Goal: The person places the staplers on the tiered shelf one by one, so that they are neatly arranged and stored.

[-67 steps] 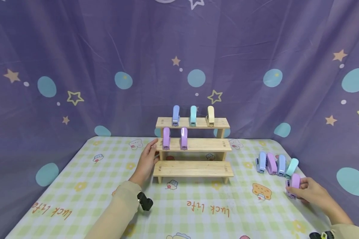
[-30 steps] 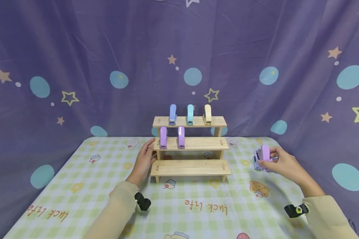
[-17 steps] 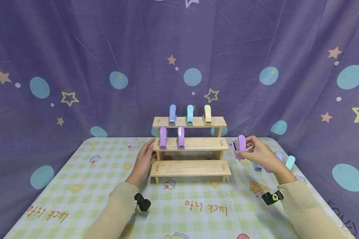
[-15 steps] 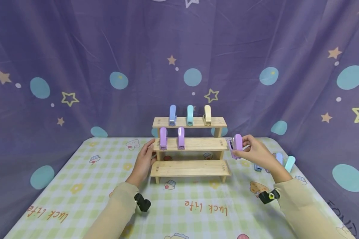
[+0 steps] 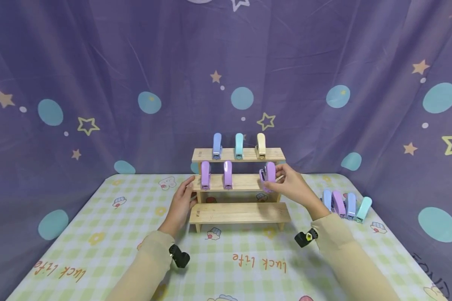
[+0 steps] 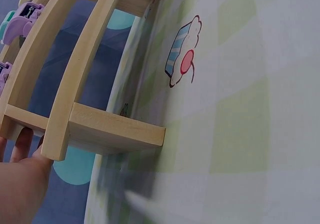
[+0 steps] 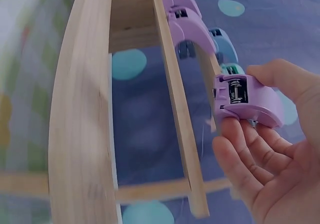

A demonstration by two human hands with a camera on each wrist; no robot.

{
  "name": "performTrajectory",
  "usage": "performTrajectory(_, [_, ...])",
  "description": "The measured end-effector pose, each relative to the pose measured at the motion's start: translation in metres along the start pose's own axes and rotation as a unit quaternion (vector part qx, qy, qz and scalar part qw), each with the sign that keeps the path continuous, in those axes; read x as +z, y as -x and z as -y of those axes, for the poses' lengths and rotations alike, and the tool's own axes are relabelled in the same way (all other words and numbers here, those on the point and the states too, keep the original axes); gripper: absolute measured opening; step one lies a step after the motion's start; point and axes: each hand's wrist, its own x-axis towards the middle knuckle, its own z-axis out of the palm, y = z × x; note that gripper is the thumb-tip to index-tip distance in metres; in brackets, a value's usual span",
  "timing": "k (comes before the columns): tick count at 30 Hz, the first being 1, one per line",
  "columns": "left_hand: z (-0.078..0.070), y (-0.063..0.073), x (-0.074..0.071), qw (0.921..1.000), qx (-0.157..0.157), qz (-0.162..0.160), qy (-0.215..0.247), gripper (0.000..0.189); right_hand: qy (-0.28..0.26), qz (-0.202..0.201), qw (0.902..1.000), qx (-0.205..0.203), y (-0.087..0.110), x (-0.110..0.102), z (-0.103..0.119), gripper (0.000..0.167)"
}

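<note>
My right hand (image 5: pixel 295 186) pinches a purple stapler (image 5: pixel 269 172) between thumb and fingers, at the right part of the middle step of a three-step wooden display rack (image 5: pixel 241 212). The right wrist view shows this held stapler (image 7: pixel 250 99) tipped beside the step's edge. On the left, my left hand (image 5: pixel 181 205) grips the rack's end, with fingers behind the wood in the left wrist view. Two purple staplers (image 5: pixel 205 174) stand on the left half of the middle step. A blue stapler (image 5: pixel 217 146), a teal stapler (image 5: pixel 239 146) and a cream stapler (image 5: pixel 261 146) line the top step.
Right of the rack, a row of several staplers stands on the checkered tablecloth (image 5: pixel 135 246): blue (image 5: pixel 326 200), purple (image 5: pixel 338 203), another blue (image 5: pixel 350 205) and a teal one (image 5: pixel 363 209). A purple curtain (image 5: pixel 173 62) hangs behind the table.
My right hand has picked the purple stapler up from the table's right side and carried it left to the middle step. My left hand stays at the rack's end.
</note>
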Motion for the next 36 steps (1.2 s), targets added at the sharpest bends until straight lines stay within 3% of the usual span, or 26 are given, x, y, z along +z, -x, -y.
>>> performTrajectory(11, [-0.002,0.0,0.001,1.0,0.001,-0.005,0.003,0.048,-0.028,-0.004,0.9996,-0.009,-0.021,0.032,0.01,0.052])
performTrajectory(17, [-0.003,-0.001,0.002,1.0,-0.003,-0.005,0.008,0.048,-0.025,-0.012,0.9996,0.007,-0.026,0.044,0.01,0.052])
performTrajectory(36, [-0.001,-0.001,0.002,1.0,-0.001,-0.005,0.007,0.047,-0.014,-0.044,0.9978,0.047,-0.03,0.06,0.008,0.059])
